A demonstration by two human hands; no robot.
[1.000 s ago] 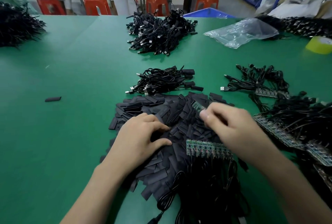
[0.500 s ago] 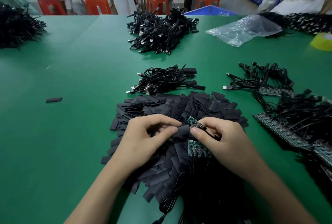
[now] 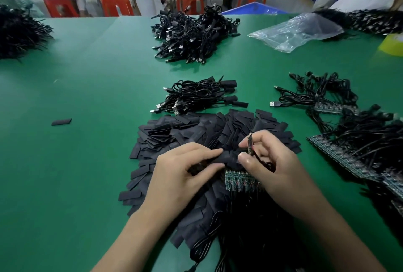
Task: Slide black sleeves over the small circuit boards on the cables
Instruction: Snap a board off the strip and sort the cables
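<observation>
While pinching a black sleeve (image 3: 227,158) in the left hand (image 3: 181,176) and a small circuit board (image 3: 250,143) in the right hand (image 3: 275,173) over the sleeve pile (image 3: 185,128), seemingly lining up; next, feed board into sleeve mouth.

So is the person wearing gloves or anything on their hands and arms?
No gloves. The left hand and right hand are bare, and no rings show on the fingers. The left forearm and right forearm are bare too, all the way to the picture's edge: no sleeves, watch or bracelets show.
</observation>
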